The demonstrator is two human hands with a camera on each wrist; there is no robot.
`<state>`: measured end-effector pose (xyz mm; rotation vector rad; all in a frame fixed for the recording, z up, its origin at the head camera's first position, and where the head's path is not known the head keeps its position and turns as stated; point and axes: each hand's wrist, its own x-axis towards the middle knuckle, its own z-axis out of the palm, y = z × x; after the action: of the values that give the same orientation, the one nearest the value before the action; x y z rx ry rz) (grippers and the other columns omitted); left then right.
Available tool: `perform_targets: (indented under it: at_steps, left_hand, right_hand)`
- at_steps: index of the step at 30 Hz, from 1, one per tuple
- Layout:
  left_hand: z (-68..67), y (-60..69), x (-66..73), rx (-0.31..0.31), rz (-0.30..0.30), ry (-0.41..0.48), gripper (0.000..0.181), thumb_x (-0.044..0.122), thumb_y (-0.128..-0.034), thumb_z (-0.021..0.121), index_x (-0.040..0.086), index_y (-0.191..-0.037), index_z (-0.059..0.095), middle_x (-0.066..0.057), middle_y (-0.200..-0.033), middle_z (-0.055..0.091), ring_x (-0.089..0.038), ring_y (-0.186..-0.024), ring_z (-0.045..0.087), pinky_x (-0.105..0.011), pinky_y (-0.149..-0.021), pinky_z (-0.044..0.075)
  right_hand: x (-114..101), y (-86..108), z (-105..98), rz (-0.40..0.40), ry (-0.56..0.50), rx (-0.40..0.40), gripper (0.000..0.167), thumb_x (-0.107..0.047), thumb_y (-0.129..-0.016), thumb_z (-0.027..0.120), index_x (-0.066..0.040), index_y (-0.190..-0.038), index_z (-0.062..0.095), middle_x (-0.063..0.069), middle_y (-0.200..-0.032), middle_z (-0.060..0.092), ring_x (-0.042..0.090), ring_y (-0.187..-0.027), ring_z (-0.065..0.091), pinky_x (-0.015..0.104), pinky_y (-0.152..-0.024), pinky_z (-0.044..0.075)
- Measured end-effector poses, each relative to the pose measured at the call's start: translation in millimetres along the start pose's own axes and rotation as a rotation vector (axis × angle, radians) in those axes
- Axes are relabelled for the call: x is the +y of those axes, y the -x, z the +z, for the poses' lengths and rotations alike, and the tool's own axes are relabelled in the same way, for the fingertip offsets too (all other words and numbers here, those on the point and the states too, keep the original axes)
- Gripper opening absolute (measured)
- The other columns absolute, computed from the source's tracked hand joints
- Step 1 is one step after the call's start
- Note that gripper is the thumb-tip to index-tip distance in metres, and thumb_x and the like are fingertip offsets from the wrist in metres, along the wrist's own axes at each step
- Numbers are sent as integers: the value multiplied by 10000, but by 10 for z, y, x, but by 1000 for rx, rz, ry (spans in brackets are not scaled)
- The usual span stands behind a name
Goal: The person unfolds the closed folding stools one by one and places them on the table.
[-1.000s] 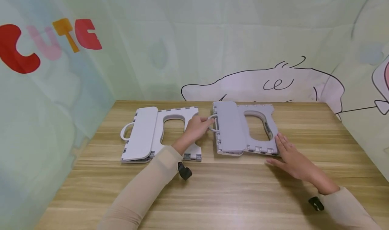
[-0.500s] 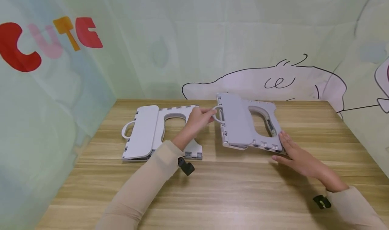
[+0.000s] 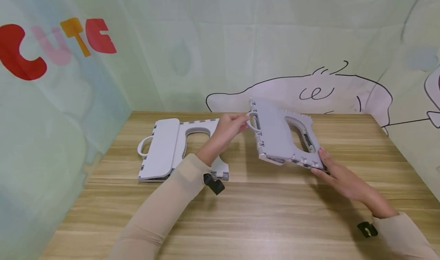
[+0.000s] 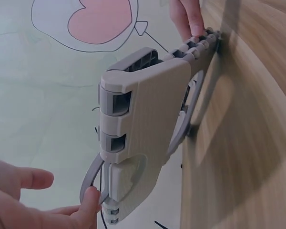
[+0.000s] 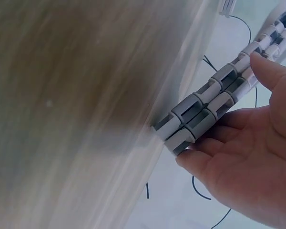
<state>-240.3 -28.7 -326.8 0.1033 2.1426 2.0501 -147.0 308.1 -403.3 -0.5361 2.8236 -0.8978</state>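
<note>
A white folded stool (image 3: 163, 147) lies flat on the surface (image 3: 254, 222), its white handle (image 3: 139, 148) pointing left. The left hand (image 3: 225, 132) pinches the grey handle (image 3: 253, 126) of a grey folded stool (image 3: 275, 132), tilted over the surface; its long axis slopes from the higher, left-pointing handle end down rightward, where the right hand (image 3: 342, 178) holds the low edge between thumb and fingers.

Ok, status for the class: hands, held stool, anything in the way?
Left hand gripping handle; right hand touching opposite end. Grey folding stool tilted, handle end up. White folding stool alongside; nothing visibly blocking.
</note>
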Motion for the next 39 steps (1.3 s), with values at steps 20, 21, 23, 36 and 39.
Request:
perform_targets:
  at_steps: [20,21,23,36,39]
  left_hand:
    - [279,-40,345,-32,67,285,334,20,-1016,537,-123,-1316,565,-216,-1331,598,-282,-1150,635,-213,-876,537]
    - [297,-42,360,-32,70,293,331,16,-1015,536,-124,-1314,566,-214,-1331,599,-282,-1148,638,-214,-874,538]
    - [332,-45,389,-32,73,312,326,9,-1015,533,-124,-1310,571,-203,-1332,603,-280,-1144,641,-217,-871,540]
    - [583,-85,539,2,119,356,301,-20,-996,554,-125,-1275,595,-195,-1278,639,-267,-1095,669,-225,-848,552]
    - [637,-83,571,3,139,361,299,-11,-993,567,-107,-1273,608,-186,-1249,657,-252,-1075,680,-225,-840,554]
  right_hand:
    - [52,1,-100,9,-76,33,769,-318,-1053,522,117,-1528,103,359,-1559,118,534,-1412,182,641,-1118,178]
    - [56,2,-104,9,-81,34,766,-319,-1053,520,114,-1530,105,358,-1560,122,529,-1414,187,628,-1124,180]
    - [67,9,-112,15,-86,38,759,-322,-1055,517,106,-1533,112,352,-1561,137,519,-1414,200,617,-1123,191]
    - [136,57,-161,30,-39,84,745,-324,-1032,565,52,-1549,184,344,-1509,318,354,-1167,464,266,-884,423]
    - [148,62,-164,30,-38,100,741,-314,-1024,584,33,-1555,200,335,-1453,410,333,-1040,500,250,-767,414]
